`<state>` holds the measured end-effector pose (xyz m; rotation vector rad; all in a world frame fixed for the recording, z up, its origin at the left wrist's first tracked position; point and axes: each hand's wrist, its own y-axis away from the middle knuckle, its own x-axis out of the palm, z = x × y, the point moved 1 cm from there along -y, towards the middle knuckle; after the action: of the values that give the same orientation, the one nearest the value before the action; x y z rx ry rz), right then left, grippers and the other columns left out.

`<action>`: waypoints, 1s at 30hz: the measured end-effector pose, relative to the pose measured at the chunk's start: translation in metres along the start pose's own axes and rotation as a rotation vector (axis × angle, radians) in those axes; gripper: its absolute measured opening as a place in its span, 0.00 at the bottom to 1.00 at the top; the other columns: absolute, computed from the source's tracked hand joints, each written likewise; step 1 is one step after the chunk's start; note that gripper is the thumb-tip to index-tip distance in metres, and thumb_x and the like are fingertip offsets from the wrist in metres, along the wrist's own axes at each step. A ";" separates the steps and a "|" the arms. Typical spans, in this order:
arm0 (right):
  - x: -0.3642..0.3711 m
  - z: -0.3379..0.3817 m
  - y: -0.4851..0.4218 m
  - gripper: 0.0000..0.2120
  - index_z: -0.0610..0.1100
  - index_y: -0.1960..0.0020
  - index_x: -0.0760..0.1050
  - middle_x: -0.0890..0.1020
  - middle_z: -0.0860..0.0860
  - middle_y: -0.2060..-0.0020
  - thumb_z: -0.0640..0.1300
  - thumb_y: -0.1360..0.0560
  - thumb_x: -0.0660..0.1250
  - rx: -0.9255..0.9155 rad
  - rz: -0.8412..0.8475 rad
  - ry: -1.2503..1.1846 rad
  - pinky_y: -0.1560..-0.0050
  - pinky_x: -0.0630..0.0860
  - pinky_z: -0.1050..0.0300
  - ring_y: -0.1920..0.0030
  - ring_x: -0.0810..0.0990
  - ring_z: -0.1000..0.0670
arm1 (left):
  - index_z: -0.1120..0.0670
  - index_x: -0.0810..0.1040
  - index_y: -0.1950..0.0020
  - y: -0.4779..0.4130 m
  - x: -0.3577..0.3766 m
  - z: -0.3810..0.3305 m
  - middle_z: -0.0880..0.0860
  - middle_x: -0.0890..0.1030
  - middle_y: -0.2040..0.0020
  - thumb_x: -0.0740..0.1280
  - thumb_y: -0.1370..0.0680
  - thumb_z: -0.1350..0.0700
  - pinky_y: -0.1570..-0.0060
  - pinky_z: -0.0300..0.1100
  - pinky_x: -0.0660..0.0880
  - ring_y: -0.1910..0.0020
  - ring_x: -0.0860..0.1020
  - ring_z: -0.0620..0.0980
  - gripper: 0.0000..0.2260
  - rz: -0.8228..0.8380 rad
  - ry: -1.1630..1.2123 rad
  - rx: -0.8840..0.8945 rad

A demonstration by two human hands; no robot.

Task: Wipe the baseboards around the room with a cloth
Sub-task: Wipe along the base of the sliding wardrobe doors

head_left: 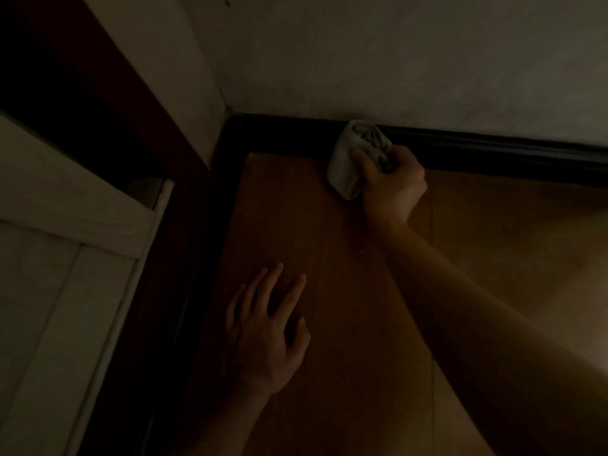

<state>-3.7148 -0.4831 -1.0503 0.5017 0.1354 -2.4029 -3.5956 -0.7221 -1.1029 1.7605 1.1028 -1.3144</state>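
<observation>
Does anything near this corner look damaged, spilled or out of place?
Nothing stands out. The right hand holds the cloth against the dark baseboard, and the left hand lies flat on the wooden floor. The picture is dark, so small marks may be hidden.

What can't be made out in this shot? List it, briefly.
Head view: the stretch of baseboard behind the cloth, covered by the cloth and the right hand.
Head view: dust or dirt on the baseboard, lost in the dim light.
Head view: the side baseboard, its lower end lost in shadow.
Head view: the right arm past the forearm, cut off at the frame's corner.
</observation>
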 end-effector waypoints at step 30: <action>-0.051 -0.025 -0.030 0.15 0.47 0.58 0.72 0.79 0.48 0.56 0.52 0.30 0.76 0.070 -0.080 0.052 0.60 0.66 0.62 0.56 0.77 0.51 | 0.39 0.67 0.24 -0.038 0.013 -0.078 0.51 0.67 0.22 0.57 0.24 0.39 0.28 0.62 0.61 0.24 0.63 0.55 0.28 0.003 -0.123 -0.045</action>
<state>-3.6904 -0.4239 -1.0546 0.6015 0.0953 -2.4805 -3.5976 -0.6346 -1.0956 1.6259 1.0521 -1.3664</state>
